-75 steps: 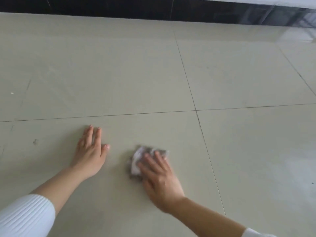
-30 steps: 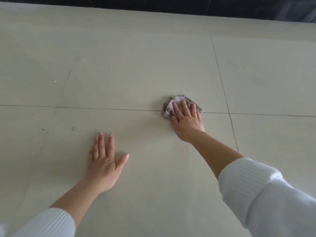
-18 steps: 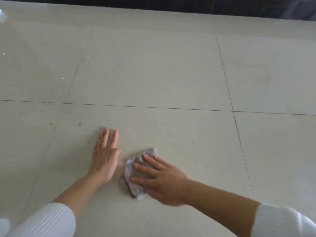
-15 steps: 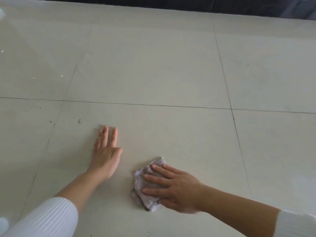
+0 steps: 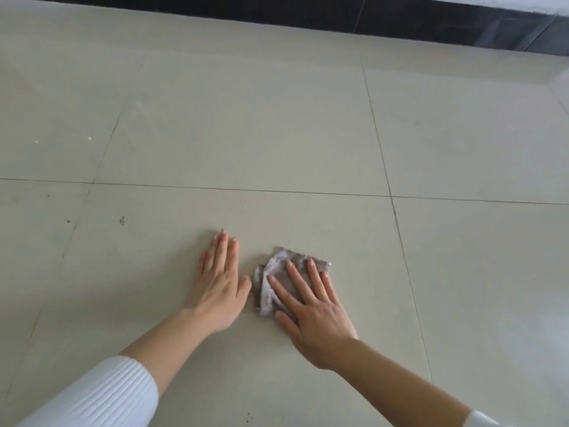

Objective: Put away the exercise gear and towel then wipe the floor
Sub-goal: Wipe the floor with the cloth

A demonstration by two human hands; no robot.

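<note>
We're in the wiping stage. No exercise gear or towel shows anywhere in view, so by my reading the putting-away is done and it's all floor work.

The right hand lies flat with straight, spread fingers, pressing the crumpled grey-and-white rag onto the pale beige tiled floor. The rag sits on the near side of the crossing of dark grout lines and off to its left. The left hand is farther left of that crossing, open, palm down, bracing on the tile. Its thumb is just beside the rag's edge, and I can't tell whether they touch.

Compared with half a second ago, the rag has slid away from the person and up alongside the left hand. The right fingers, which pointed leftward then, now point forward. A second ago the rag was out on the grout line running left from the crossing, so it's sweeping back and forth. The left hand has barely shifted.

Next call, I'd say: keep firm downward pressure and push into unwiped tile, perhaps toward the small grey smudge far left of the crossing.
</note>
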